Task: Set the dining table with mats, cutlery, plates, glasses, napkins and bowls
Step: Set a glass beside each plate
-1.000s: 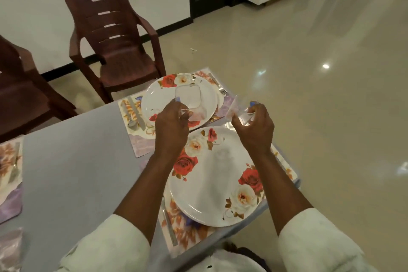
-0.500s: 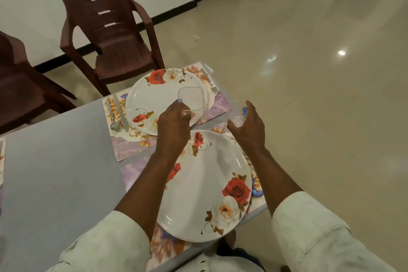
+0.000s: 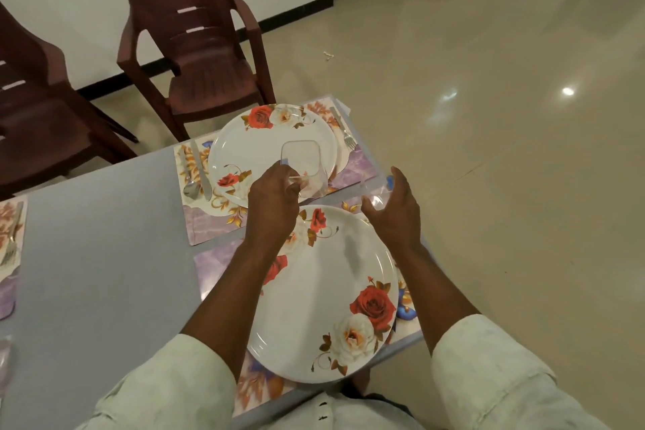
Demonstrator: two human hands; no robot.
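Two floral plates sit on floral mats at the right end of the grey table (image 3: pixel 104 272): the near plate (image 3: pixel 324 293) and the far plate (image 3: pixel 258 150). My left hand (image 3: pixel 274 206) grips a clear glass (image 3: pixel 302 164) tilted over the far plate's near rim. A second clear glass (image 3: pixel 374 191) stands on the near mat (image 3: pixel 216 265) by the table's right edge. My right hand (image 3: pixel 392 213) hovers around it with thumb and fingers spread, not closed on it. On the far mat (image 3: pixel 209 227), a knife and spoon (image 3: pixel 195 178) lie left of the plate and a fork (image 3: pixel 345 136) lies right.
Two brown plastic chairs (image 3: pixel 209 56) stand behind the table, one (image 3: pixel 31 108) at the left. Another mat with a fork (image 3: pixel 10 237) lies at the table's left edge. The table's right edge drops to the tiled floor (image 3: pixel 488 185) just past the second glass.
My right hand, which gripped the second glass, has set it on the near mat and spread its fingers. The left hand still holds its glass over the far plate.
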